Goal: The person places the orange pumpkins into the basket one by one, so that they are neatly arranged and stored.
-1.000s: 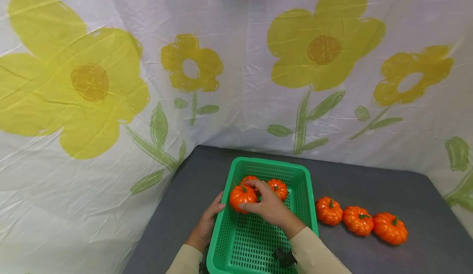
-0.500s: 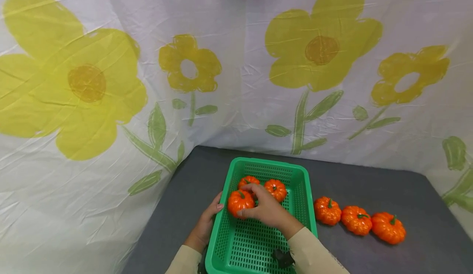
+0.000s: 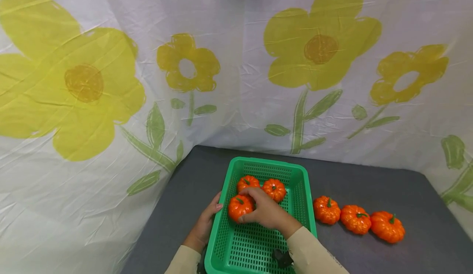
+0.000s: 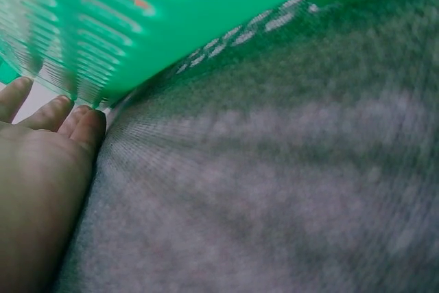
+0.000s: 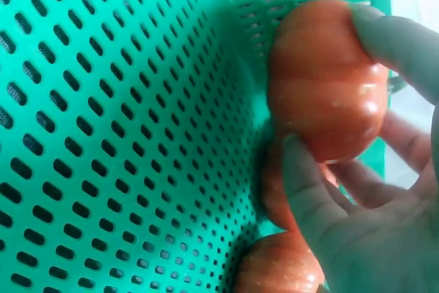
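My right hand [image 3: 267, 211] grips a small orange pumpkin [image 3: 239, 208] with a green stem, inside the left part of a green perforated plastic basket [image 3: 309, 208]. In the right wrist view, thumb and fingers lie around the held pumpkin [image 5: 326, 80]; whether it touches the basket floor I cannot tell. Two more pumpkins rest in the basket, one behind the held one [image 3: 247, 182] and one to its right [image 3: 274, 189]. My left hand [image 3: 204, 224] holds the basket's left side, thumb at the rim. In the left wrist view, its fingers [image 4: 86, 125] touch the outer wall [image 4: 110, 39].
Three more orange pumpkins stand in a row right of the basket: a near one [image 3: 327, 210], a middle one [image 3: 355, 219] and an outer one [image 3: 387, 226]. All are on the dark grey tabletop [image 3: 377, 187]. A white flower-printed cloth [image 3: 236, 101] hangs behind and at the left.
My right hand has brought the gripped pumpkin slightly lower and toward me in the basket, so the pumpkin behind it shows more. My left hand stays at the basket's side.
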The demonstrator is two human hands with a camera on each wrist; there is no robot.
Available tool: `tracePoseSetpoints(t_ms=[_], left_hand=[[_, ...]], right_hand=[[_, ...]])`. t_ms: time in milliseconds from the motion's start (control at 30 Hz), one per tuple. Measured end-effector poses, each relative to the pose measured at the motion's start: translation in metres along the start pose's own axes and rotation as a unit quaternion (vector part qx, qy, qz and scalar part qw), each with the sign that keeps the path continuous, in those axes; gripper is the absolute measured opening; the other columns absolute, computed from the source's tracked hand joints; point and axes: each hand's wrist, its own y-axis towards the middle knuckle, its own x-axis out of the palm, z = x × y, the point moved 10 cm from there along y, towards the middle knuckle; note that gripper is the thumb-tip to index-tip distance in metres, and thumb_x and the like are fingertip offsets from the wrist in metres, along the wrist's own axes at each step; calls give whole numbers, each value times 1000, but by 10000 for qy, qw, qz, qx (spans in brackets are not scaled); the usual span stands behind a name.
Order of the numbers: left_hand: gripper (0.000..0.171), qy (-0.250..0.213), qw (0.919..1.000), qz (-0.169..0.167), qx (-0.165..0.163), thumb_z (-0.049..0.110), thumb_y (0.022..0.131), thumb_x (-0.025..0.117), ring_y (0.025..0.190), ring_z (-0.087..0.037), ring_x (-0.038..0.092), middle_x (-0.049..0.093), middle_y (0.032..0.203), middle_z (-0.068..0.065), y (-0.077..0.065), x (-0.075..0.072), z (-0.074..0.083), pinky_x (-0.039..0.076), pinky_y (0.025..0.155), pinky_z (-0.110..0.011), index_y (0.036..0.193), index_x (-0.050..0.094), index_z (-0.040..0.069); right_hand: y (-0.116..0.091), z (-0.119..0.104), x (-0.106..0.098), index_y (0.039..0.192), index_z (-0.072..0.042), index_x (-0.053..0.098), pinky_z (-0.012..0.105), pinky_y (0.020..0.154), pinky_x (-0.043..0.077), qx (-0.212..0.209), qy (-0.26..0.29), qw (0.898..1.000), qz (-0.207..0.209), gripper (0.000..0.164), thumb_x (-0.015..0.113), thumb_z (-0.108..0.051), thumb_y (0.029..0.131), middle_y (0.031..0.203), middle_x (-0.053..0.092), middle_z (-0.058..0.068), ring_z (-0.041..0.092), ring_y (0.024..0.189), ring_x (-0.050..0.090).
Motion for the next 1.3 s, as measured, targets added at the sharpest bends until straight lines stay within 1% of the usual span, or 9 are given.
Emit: tracePoseSetpoints(t_ms=[233,333,533,733,1033,1133,1300], left_hand=[[72,-42,10000,26,-15,22,109,30,153,-28,37,10,178,-23,0,-1,-1,37,120,-45,177,9,18],[72,-29,10000,52,-38,23,108,30,153,-28,38,12,178,-23,0,-1,-1,38,120,-45,177,10,18],[72,40,10000,49,4,22,108,29,155,-31,33,12,179,-21,0,0,0,36,121,-45,178,10,18],[73,63,9999,83,16,23,107,30,157,-33,31,13,179,-19,0,-1,1,35,121,-45,178,11,20],[73,51,9999,89,19,23,108,30,155,-32,33,12,178,-21,0,-2,0,36,120,-47,178,10,19],[73,29,10000,64,33,23,108,30,154,-32,34,12,178,-22,0,-2,0,36,120,-46,178,9,18],[73,10,10000,13,61,22,108,30,154,-31,34,10,178,-23,0,-1,0,37,120,-46,177,9,17]], right_hand=[[0,5,1,142,-2,63,57,101,50,210,-237,9995,93,70,97,-18,82,143,56,19,36,124,56],[0,7,1,143,-1,63,59,101,50,306,-239,9992,130,72,97,-16,81,143,55,20,37,124,56],[-1,12,-2,146,3,60,60,104,49,532,-200,9980,280,75,95,-10,81,144,54,22,38,125,56],[-1,13,-4,145,5,60,59,101,51,657,-348,9967,333,74,95,-8,81,140,56,22,38,121,58],[-4,18,-3,134,3,59,60,94,54,899,-470,9942,346,70,98,-8,77,129,59,21,36,111,61],[-5,19,-3,134,2,58,60,96,53,910,-401,9945,321,71,99,-10,77,130,59,21,37,113,60],[-6,19,-3,140,3,57,62,102,49,938,-234,9950,266,78,100,-16,78,139,56,24,40,124,57]])
